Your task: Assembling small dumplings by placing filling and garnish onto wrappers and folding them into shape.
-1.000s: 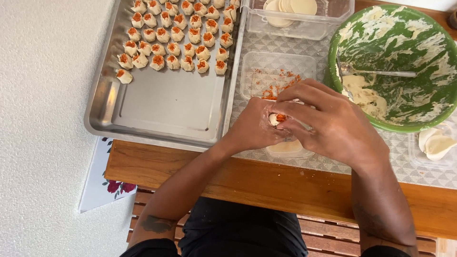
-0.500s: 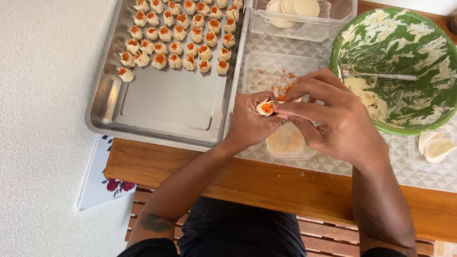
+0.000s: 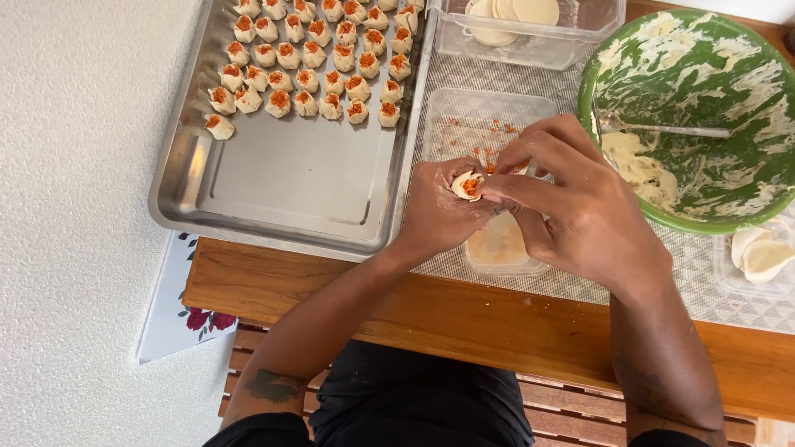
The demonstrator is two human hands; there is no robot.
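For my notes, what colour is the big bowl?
Green bowl, smeared with pale filling; head view.

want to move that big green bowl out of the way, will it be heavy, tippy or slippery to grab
The green bowl is probably not heavy for its size: only a small heap of pale filling is left. Smears coat the inside wall, so a grip there may slip. It sits wide and low, so tipping seems unlikely, though the loose spoon could slide or rattle.

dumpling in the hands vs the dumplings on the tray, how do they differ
The dumpling is pinched between the left hand and right hand, above the table; the tray dumplings sit in rows on the metal tray. The held one is tilted and partly hidden; the tray ones stand upright, untouched. Both have pale wrappers with orange topping.
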